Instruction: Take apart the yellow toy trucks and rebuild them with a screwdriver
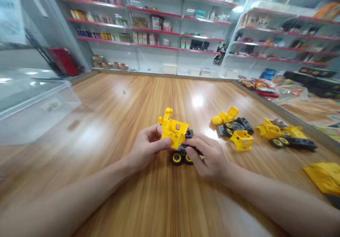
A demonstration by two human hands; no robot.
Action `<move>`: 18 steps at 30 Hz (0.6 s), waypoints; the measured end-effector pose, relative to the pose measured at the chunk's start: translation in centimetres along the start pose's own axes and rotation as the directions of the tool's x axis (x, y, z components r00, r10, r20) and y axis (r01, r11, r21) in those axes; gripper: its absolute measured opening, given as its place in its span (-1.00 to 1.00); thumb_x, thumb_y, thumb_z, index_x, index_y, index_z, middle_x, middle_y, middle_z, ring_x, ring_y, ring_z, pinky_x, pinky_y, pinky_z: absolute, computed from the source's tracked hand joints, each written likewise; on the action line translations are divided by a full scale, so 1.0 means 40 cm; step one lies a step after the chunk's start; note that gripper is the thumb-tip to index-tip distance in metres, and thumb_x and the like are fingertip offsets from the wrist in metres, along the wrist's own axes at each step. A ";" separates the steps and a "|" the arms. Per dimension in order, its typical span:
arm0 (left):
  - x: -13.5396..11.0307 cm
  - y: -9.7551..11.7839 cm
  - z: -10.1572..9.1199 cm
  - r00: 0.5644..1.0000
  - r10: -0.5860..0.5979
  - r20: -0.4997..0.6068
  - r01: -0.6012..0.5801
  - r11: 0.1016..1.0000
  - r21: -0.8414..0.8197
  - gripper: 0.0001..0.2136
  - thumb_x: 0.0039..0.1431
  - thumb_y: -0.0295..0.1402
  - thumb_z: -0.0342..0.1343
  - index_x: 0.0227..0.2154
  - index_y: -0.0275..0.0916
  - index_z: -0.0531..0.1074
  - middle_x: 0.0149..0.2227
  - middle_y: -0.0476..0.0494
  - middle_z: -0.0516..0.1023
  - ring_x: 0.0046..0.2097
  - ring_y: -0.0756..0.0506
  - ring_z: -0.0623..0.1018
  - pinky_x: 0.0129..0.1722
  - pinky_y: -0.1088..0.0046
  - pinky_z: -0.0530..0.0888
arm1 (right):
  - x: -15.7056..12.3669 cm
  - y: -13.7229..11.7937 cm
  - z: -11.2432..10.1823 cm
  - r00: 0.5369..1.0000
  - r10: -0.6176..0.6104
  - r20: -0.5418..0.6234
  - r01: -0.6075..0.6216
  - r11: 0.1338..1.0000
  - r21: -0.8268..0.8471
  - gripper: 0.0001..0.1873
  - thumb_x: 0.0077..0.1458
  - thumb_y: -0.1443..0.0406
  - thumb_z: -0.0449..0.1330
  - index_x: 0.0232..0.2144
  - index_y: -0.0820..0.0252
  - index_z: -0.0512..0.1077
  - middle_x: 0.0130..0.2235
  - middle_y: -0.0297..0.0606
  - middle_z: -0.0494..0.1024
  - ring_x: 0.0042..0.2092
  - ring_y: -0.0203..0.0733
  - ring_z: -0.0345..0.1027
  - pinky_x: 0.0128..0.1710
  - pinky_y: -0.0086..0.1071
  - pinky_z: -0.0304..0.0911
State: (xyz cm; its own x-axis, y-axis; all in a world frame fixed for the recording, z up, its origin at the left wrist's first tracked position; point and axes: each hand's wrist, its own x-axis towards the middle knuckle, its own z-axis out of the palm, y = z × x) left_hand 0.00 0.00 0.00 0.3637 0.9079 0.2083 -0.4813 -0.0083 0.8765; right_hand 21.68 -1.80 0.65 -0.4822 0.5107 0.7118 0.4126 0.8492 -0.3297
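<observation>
In the middle of the wooden table my left hand is closed on a yellow toy truck body, thumb on its near side. My right hand grips a black toy truck chassis with yellow-hubbed wheels. The yellow body sits tilted against the chassis; whether the two are joined, I cannot tell. Part of the chassis is hidden behind my right fingers.
Right of my hands lie yellow and black toy truck parts, a yellow cab, another toy truck and a yellow piece. A clear plastic bin stands left. Stocked shelves line the back.
</observation>
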 end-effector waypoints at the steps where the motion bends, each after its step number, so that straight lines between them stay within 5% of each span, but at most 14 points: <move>1: 0.000 0.000 0.001 1.000 0.001 -0.007 -0.001 1.000 0.008 -0.79 0.01 -0.45 0.35 -0.46 -0.33 0.37 -0.35 -0.06 0.55 -0.32 -0.01 0.57 -0.30 0.44 0.59 | 0.002 -0.001 -0.001 1.000 -0.005 -0.009 0.005 1.000 -0.002 -0.86 0.16 0.43 0.15 -0.19 0.29 0.43 -0.31 -0.14 0.49 -0.30 -0.20 0.40 -0.33 -0.35 0.34; 10: 0.003 -0.005 0.000 0.998 0.042 -0.045 -0.039 0.998 0.054 -0.79 0.03 -0.45 0.34 -0.45 -0.30 0.37 -0.34 -0.06 0.58 -0.32 -0.01 0.60 -0.33 0.50 0.58 | 0.000 0.000 -0.003 1.000 -0.025 0.004 0.025 0.999 -0.032 -0.84 0.14 0.44 0.18 -0.19 0.27 0.42 -0.31 -0.20 0.56 -0.34 -0.25 0.46 -0.34 -0.41 0.34; 18: -0.002 -0.002 0.008 0.987 0.142 -0.079 -0.115 0.955 0.275 -0.78 0.03 -0.44 0.35 -0.42 -0.28 0.36 -0.30 -0.05 0.59 -0.28 0.00 0.59 -0.26 0.50 0.58 | -0.006 0.007 0.000 0.999 0.004 0.054 0.002 0.995 -0.104 -0.85 0.16 0.40 0.17 -0.18 0.26 0.45 -0.37 -0.25 0.54 -0.40 -0.26 0.40 -0.41 -0.39 0.26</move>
State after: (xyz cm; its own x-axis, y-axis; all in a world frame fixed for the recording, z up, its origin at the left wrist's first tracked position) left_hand 0.28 -0.23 0.04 0.2278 0.9278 0.2954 -0.2819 -0.2275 0.9321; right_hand 21.90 -1.66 0.39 -0.5217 0.5203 0.6761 0.4899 0.8315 -0.2619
